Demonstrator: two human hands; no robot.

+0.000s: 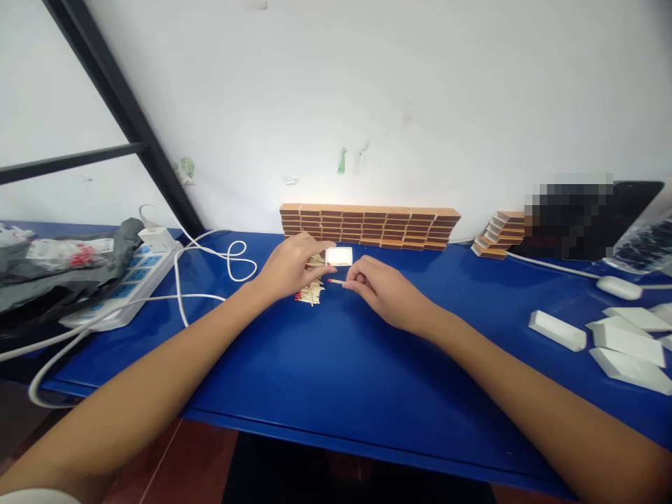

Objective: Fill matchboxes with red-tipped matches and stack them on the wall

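Over the blue worktop (315, 364), my right hand (388, 290) pinches one red-tipped matchstick (337, 282), presumably light, stiff and brittle, best held opposite its head, while my left hand (290, 264) pinches a white matchbox tray (340, 257).

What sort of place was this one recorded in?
Probably a simple indoor workspace: a blue table against a pale wall, with small brown-sided boxes stacked in rows at the back, loose matches in front, and a power strip at the left.
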